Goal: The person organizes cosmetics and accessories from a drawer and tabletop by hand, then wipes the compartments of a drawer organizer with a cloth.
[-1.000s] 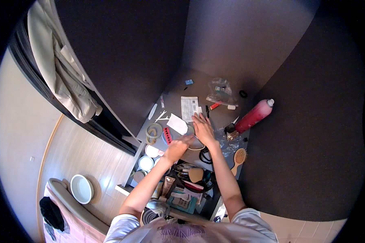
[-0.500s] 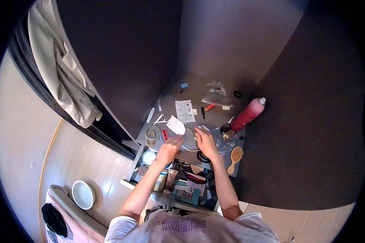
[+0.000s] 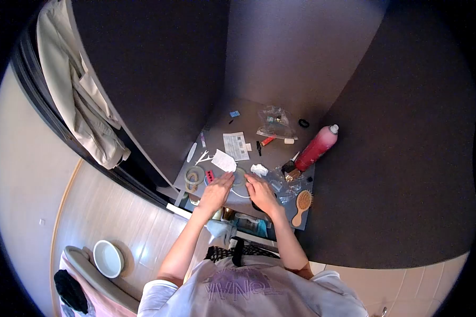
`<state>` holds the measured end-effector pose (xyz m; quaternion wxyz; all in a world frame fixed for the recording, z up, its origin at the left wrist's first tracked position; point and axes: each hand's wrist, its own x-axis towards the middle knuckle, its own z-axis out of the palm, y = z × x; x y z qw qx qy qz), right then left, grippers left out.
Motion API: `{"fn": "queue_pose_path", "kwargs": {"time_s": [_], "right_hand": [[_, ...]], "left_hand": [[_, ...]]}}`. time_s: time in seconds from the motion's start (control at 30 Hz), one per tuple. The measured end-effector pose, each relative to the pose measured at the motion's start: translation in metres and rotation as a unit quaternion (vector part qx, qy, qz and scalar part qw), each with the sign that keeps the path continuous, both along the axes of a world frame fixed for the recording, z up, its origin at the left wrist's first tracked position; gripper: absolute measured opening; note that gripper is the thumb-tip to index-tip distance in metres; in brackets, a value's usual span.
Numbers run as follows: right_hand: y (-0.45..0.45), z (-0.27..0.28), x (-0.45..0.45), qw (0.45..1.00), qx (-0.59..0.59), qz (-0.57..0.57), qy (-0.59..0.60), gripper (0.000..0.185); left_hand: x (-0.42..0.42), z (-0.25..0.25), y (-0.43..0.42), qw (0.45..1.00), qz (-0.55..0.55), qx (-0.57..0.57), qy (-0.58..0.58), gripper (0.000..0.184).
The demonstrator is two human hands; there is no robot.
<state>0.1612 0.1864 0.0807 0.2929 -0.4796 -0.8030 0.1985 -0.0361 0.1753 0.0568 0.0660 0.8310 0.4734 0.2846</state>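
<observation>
Nearest was the person's pale shirt [image 3: 243,285], with a partly open drawer [image 3: 179,211] just beyond it; a teal packet [image 3: 258,226] lay inside. Past the drawer, both hands reached over the near part of the grey surface [image 3: 217,127]. The left hand [image 3: 217,193] had its fingers stretched out and close together, their tips beside the near edge of a white paper [image 3: 224,161]. The right hand [image 3: 262,194] pointed inward, fingers stretched and slightly apart. Whether either hand gripped anything could not be told. A pale clear ring [image 3: 239,177] lay between the fingertips, with a thin white cord [image 3: 240,195] on its near side. A red strip [image 3: 210,177] and a greenish roll [image 3: 194,168] were to the left; a wooden hairbrush [image 3: 302,203] was to the right.

Farther in, a crumpled white scrap [image 3: 259,170] lay just beyond the right hand. A printed sheet [image 3: 236,146] was beyond the white paper, and a pink bottle [image 3: 317,147] was on the right. Farther still were a red tube [image 3: 268,141], a clear plastic bag [image 3: 276,122], a black band [image 3: 303,123] and, to the left, a small blue packet [image 3: 234,113].
</observation>
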Motion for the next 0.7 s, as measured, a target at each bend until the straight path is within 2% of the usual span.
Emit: {"fn": "queue_pose_path", "kwargs": {"time_s": [0.17, 0.37, 0.43, 0.47, 0.5, 0.57, 0.6, 0.63, 0.7], "right_hand": [[-0.003, 0.000, 0.002, 0.999, -0.044, -0.002, 0.027, 0.030], [-0.029, 0.011, 0.000, 0.994, -0.018, -0.053, 0.094, 0.023], [-0.051, 0.009, 0.001, 0.994, -0.012, -0.062, 0.084, 0.021], [-0.062, -0.004, 0.001, 0.995, 0.006, -0.061, 0.081, 0.020], [-0.080, 0.012, -0.006, 0.993, -0.046, -0.072, 0.088, 0.018], [-0.098, -0.015, -0.004, 0.996, -0.031, -0.021, 0.082, 0.019], [-0.103, -0.016, -0.008, 0.998, 0.031, -0.012, 0.058, 0.023], [-0.108, -0.018, -0.013, 0.998, 0.030, -0.014, 0.058, 0.023], [-0.123, -0.022, -0.027, 0.996, 0.082, -0.002, -0.035, 0.027]], "left_hand": [[0.001, 0.016, -0.006, 0.999, -0.002, -0.041, -0.025, 0.034], [-0.007, 0.030, -0.021, 0.997, -0.012, 0.019, -0.080, 0.025], [-0.017, 0.032, -0.038, 0.988, 0.031, 0.013, -0.152, 0.019], [-0.023, 0.029, -0.045, 0.988, 0.036, 0.044, -0.146, 0.017], [-0.031, 0.021, -0.054, 0.988, 0.034, 0.039, -0.143, 0.017], [-0.043, 0.000, -0.070, 0.987, 0.052, -0.059, -0.140, 0.018], [-0.046, -0.001, -0.075, 0.992, 0.018, -0.024, -0.120, 0.022], [-0.046, -0.003, -0.079, 0.992, 0.016, -0.025, -0.120, 0.022], [-0.045, -0.007, -0.092, 0.996, -0.018, -0.002, -0.088, 0.028]]}}
